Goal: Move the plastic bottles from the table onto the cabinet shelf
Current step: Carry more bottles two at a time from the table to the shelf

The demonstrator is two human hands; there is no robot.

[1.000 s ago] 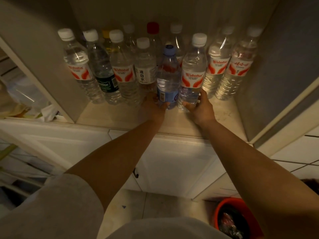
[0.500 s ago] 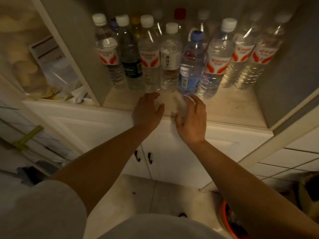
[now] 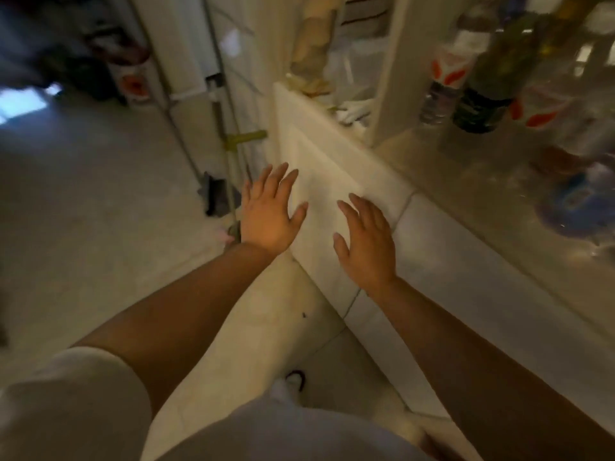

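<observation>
Clear plastic bottles (image 3: 446, 78) stand crowded on the cabinet shelf (image 3: 442, 181) at the upper right of the view, badly blurred; red-and-white labels show on a few, a dark green bottle (image 3: 486, 94) stands among them, and a blue-labelled one (image 3: 575, 207) sits nearest the shelf's front edge. Both hands are bare and hold nothing. The left hand (image 3: 266, 214) hangs palm-down in front of the white cabinet door (image 3: 319, 181) below the shelf, its fingers (image 3: 276, 174) straight and spread, thumb out to the side. The right hand (image 3: 366, 244) is just beside it, apart from it, likewise flat with fingers loosely spread over the door panel (whether either palm touches the door, I cannot tell). Neither hand is touching a bottle. Left of the shelf, a divider separates another compartment holding pale, blurred clutter (image 3: 346, 108). Pale floor tiles (image 3: 100, 201) fill the left side, and a light sleeve (image 3: 66, 404) covers the left shoulder.
</observation>
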